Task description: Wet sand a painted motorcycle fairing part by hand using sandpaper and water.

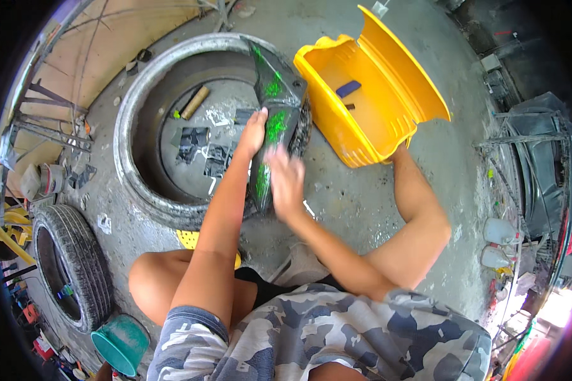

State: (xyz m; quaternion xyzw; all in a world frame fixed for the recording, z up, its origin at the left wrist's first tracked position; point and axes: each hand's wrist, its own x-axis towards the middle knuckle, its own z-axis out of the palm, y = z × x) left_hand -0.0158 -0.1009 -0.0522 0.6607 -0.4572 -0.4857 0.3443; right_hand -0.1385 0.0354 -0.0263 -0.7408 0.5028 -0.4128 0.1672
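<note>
A long, glossy black panel [290,116] with green sparkle lies across the right side of a big tire [128,136] that rests flat on the floor. My left hand [254,132] grips the panel's left edge near its middle, fingers partly hidden. Over the panel's lower half is my right hand [285,180], its fingers smeared by motion; whether they touch the surface I cannot tell. Inside the tire's ring are a brown roll [195,103] and several dark, square scraps [192,143].
Beside my right foot stands a yellow plastic container [356,136] with a dark blue block [348,89] inside. At the left, another tire [76,267] stands upright near a teal bucket [122,346]. Clear plastic jugs [501,231] and metal frames line the right side.
</note>
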